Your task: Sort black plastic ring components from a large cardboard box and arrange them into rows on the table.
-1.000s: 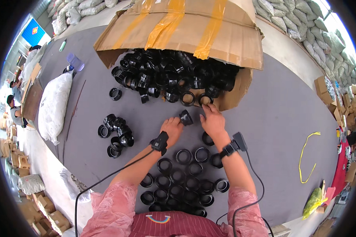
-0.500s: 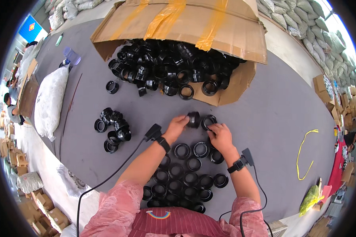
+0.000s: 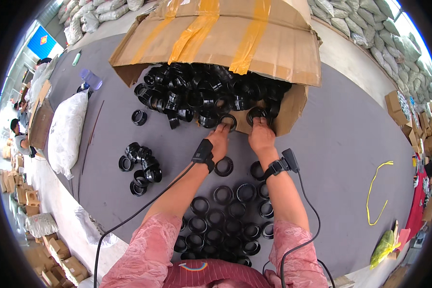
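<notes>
At the mouth of a tipped cardboard box (image 3: 293, 108), my left hand (image 3: 219, 140) has its fingers closed on the near rim of a black plastic ring (image 3: 228, 123). Just right of it, my right hand (image 3: 262, 137) grips another black ring (image 3: 257, 114) lying on the box flap. More black rings (image 3: 197, 98) spill in a heap from the box. Between my forearms, several rings (image 3: 223, 195) lie flat in rough rows. Two rings sit just behind those rows, one (image 3: 223, 166) beneath my left wrist and one (image 3: 257, 170) beside my right wrist, partly hidden.
A small pile of rings (image 3: 144, 163) lies left of my left arm, and a single ring (image 3: 139, 117) beyond it. Farther left stand a white sack (image 3: 68, 134) and a clear bottle (image 3: 91, 79). A yellow strap (image 3: 369, 197) lies at right. Cables trail from both wrists.
Both hands have let go of the rings they held, which now rest on the table behind the rows. They have reached forward to two other rings at the box mouth.
</notes>
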Tool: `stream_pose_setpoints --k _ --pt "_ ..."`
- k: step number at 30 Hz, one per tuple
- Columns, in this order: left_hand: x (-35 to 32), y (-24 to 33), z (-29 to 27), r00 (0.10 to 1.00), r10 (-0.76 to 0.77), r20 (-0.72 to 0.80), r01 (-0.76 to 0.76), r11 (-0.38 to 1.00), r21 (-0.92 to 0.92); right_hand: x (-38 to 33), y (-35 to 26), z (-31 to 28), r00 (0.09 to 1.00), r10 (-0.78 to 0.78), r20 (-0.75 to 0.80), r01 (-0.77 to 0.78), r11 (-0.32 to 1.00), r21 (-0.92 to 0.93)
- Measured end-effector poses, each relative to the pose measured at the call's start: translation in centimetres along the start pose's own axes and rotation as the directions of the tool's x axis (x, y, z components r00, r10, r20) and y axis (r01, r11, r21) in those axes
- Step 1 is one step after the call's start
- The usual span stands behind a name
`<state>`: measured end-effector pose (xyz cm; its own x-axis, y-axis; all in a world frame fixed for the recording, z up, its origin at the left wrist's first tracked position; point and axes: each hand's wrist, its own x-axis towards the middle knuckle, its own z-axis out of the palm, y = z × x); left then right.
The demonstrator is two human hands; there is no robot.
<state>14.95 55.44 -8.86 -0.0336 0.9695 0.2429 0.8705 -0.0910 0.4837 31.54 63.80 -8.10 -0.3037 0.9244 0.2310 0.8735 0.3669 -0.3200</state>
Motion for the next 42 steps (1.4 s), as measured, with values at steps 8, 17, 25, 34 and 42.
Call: stream_pose_setpoints --k 8,17,25,34,42 --pt "-4.7 -0.4 -0.7 0.946 0.142 0.290 -0.141 0.990 -0.025 -7.1 0.3 -3.7 0.878 -0.215 0.428 0.213 0.976 0.052" --pt "-6.9 -0.6 -1.6 0.977 0.157 0.145 -0.152 0.987 -0.051 -8.8 6.5 -4.4 0.613 0.397 0.684 -0.693 -0.146 0.706" --pt "-5.9 0.3 -0.4 0.998 0.069 -0.009 -0.068 0.947 -0.314 -10.2 12.2 -1.6 0.880 0.471 0.064 -0.468 0.836 0.287" --pt "-2.7 3.7 0.4 0.974 0.075 0.215 -0.097 0.991 0.096 -10.4 5.6 -3.9 0.955 0.228 0.192 -0.270 0.934 0.234" --pt "1.0 3.2 1.3 0.849 0.336 0.409 -0.321 0.941 -0.106 -11.6 9.4 -3.4 0.953 0.302 0.025 -0.293 0.900 0.324"
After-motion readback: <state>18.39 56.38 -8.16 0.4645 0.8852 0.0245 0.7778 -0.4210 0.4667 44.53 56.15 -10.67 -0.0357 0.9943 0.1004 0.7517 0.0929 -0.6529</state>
